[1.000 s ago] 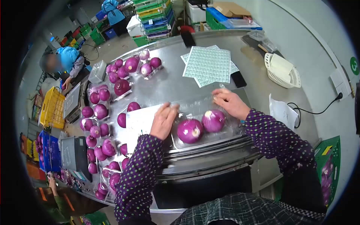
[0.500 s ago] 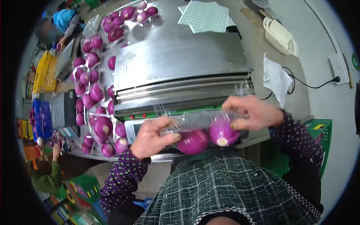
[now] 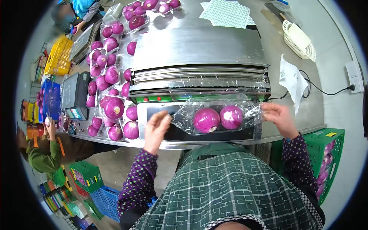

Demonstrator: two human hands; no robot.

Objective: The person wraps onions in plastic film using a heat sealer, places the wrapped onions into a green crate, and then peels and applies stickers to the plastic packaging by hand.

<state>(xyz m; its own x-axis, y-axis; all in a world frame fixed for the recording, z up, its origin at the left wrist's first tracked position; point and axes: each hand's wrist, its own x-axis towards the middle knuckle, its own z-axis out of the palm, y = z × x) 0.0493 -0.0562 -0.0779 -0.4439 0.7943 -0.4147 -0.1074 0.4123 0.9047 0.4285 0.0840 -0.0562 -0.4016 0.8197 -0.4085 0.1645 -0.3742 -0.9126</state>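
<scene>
Two red onions [image 3: 206, 120] sit side by side under clear plastic film [image 3: 184, 109] on the black plate [image 3: 180, 135] of the wrapping machine. At the film's left end, my left hand [image 3: 156, 128] has its fingertips pinched together on the loose edge. My right hand [image 3: 278, 118] pinches the gathered film at the right end between thumb and fingers. The wrapping machine [image 3: 201, 48], with its steel cover and rollers, stands just beyond the onions. Film also stretches over its front edge.
Packed red onions [image 3: 114, 108] crowd the table to the left, near a scale [image 3: 74, 92]. A white basket [image 3: 297, 40], a paper sheet [image 3: 289, 78] and a cable lie on the right. A green crate [image 3: 316, 142] stands below. Two people work at the left.
The onion pack has gone from being held tilted between my hands to lying flat on the black plate. My hands have moved apart, out to the film's ends. The view has shifted.
</scene>
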